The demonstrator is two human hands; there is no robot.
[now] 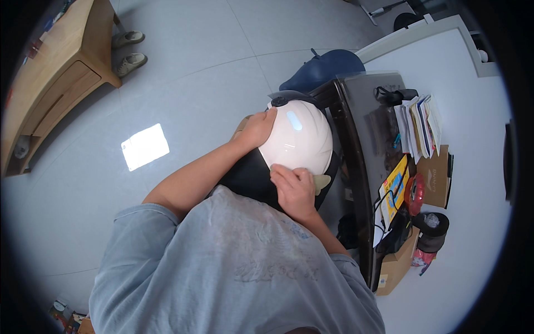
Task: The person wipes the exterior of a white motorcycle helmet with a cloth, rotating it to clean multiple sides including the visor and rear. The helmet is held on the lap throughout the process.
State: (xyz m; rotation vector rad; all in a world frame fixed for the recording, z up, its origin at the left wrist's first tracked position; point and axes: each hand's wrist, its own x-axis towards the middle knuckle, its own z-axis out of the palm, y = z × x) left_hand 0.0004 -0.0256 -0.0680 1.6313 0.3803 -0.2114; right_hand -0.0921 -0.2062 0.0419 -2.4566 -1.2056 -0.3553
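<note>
A glossy white helmet with a dark visor sits in front of my body, its crown facing up. My left hand grips its left side, close to the round black visor pivot. Against the near edge of the shell, my right hand is closed around a pale green cloth. Part of that cloth sticks out to the right of the fingers. The helmet's underside is hidden, and black fabric shows beneath it.
Close on the right, a dark desk holds stacked papers, a yellow booklet, black cables and cardboard boxes. Beyond the helmet is a dark blue seat. A wooden cabinet and shoes stand at far left.
</note>
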